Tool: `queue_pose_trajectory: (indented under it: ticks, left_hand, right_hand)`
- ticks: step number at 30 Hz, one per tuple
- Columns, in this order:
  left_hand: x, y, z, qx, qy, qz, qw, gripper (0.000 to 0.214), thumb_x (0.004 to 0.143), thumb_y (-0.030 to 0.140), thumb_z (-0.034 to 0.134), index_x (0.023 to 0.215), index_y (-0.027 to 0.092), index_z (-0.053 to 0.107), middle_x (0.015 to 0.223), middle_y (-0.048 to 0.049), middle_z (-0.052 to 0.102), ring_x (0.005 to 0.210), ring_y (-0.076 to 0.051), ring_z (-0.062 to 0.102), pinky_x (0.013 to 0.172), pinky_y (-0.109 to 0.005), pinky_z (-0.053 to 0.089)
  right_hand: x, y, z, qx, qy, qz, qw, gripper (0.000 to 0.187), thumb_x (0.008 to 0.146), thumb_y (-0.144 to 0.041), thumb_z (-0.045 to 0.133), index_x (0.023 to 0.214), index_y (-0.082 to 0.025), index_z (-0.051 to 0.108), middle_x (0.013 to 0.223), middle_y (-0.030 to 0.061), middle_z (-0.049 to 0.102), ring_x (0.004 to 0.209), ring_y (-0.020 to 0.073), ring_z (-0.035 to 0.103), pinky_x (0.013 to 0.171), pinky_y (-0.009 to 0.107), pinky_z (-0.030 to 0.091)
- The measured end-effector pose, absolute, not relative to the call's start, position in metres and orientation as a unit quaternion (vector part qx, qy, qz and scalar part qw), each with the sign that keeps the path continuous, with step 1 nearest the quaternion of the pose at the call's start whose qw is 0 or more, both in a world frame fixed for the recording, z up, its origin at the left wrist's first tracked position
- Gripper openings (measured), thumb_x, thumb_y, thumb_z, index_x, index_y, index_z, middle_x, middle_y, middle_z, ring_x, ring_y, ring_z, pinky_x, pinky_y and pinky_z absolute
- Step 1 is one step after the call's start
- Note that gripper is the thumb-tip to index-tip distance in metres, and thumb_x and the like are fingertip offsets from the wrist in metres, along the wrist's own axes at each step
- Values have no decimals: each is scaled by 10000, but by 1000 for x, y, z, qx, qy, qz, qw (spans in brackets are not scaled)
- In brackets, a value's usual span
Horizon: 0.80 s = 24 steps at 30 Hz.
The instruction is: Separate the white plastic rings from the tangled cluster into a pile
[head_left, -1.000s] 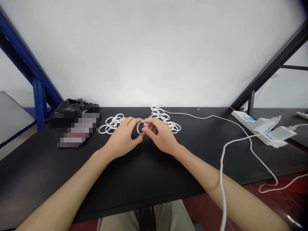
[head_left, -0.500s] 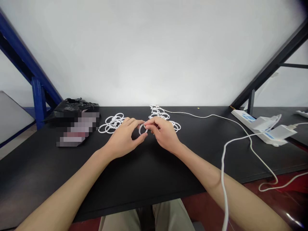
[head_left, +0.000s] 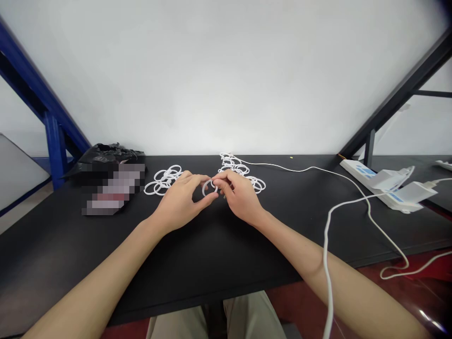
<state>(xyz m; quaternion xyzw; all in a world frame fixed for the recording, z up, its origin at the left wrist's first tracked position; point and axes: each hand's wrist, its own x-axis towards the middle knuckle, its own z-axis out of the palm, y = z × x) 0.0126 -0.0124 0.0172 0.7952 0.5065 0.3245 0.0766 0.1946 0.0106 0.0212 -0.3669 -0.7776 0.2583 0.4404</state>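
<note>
A white plastic ring (head_left: pixel 204 189), like a curtain ring, is held up between both hands over the middle of the black table. My left hand (head_left: pixel 183 197) curves around its left side, thumb tip at the lower right of the ring and fingertips at the top. My right hand (head_left: pixel 240 193) pinches the ring's right side between thumb and fingers, which hide that part. Left of my left hand lies a loose pile of white rings (head_left: pixel 160 182). Behind my right hand is another group of white rings (head_left: pixel 235 167), partly covered by the hand.
A black plastic bag (head_left: pixel 106 154) and a blurred-out package (head_left: pixel 115 190) lie on the table (head_left: pixel 212 263) at left. A white power strip (head_left: pixel 384 190) with plugged-in adapters stands at right. A white cable (head_left: pixel 328 263) hangs across my right forearm. A pale wall closes off the back.
The ring has turned slightly and shows more of its round opening. My left thumb has shifted a little to the right against it. My right hand stays nearly still.
</note>
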Motion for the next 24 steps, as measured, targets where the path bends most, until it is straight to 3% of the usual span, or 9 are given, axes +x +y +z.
queue_pose_trajectory:
  ticks: [9, 13, 17, 21, 24]
  left_hand:
    - [13, -15, 20, 804, 491, 324, 88, 315, 905, 477, 561, 1106, 245, 633, 897, -20, 642, 886, -218, 541, 756, -336, 475]
    - [12, -12, 16, 801, 503, 322, 50, 366, 905, 483, 548, 1145, 218, 625, 946, -40, 655, 922, -232, 545, 800, -357, 480]
    - [4, -1, 12, 757, 573, 313, -40, 453, 920, 421, 489, 1276, 159, 588, 1129, -106, 658, 1063, -297, 526, 947, -438, 447]
    - [-12, 9, 12, 668, 689, 266, -84, 537, 914, 392, 432, 1361, 116, 545, 1247, -174, 625, 1170, -383, 484, 959, -508, 428]
    - [-19, 12, 12, 635, 733, 234, -67, 568, 915, 401, 396, 1391, 116, 516, 1272, -186, 620, 1221, -407, 463, 966, -532, 415]
  right_hand:
    - [195, 11, 22, -369, -771, 256, 450, 154, 945, -239, 533, 826, -210, 627, 745, -34, 658, 649, 94, 582, 669, 231, 449]
    - [195, 12, 18, -386, -774, 258, 430, 141, 959, -311, 526, 968, -222, 635, 828, -17, 684, 717, 113, 616, 699, 252, 463]
    - [196, 15, 13, -433, -786, 200, 392, 267, 970, -353, 500, 1179, -206, 577, 966, 33, 683, 882, 163, 623, 803, 308, 482]
    - [197, 16, 9, -452, -832, 92, 307, 205, 959, -295, 519, 1094, -182, 623, 1068, 85, 641, 1069, 228, 545, 964, 390, 439]
    - [199, 15, 8, -467, -844, 67, 256, 201, 948, -300, 541, 1070, -178, 643, 1093, 98, 619, 1082, 246, 519, 981, 410, 433]
